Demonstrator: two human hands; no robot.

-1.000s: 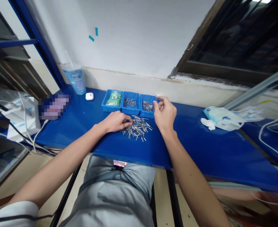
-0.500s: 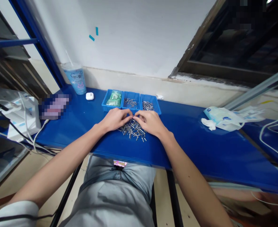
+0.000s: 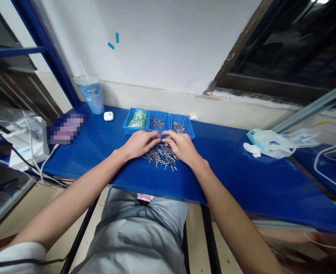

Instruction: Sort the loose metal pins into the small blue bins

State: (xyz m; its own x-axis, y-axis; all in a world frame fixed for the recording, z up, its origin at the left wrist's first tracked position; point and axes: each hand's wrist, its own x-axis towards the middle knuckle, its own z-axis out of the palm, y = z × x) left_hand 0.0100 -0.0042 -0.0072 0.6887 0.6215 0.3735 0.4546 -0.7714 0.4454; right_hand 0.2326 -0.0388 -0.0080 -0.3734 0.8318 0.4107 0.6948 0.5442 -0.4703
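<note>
A loose pile of metal pop rivets lies on the blue table in front of me. My left hand reaches over the pile's left edge, its thumb and index finger curled together. Whatever is between those tips is too small to make out. From the other side my right hand bends over the pile, index finger stretched forward and thumb lower, a small gap between them. The fingertips of both hands nearly meet. Just behind are three joined blue bins: a left bin with green-white packets, a middle bin and a right bin with rivets.
A blue patterned cup with a straw and a white earbud case stand at the back left. White power strips with cables lie far left. At right are a tissue pack and a crumpled tissue.
My right hand's index finger has straightened forward and its fingertips have parted slightly. My left hand has barely moved. The pile and bins look the same.
</note>
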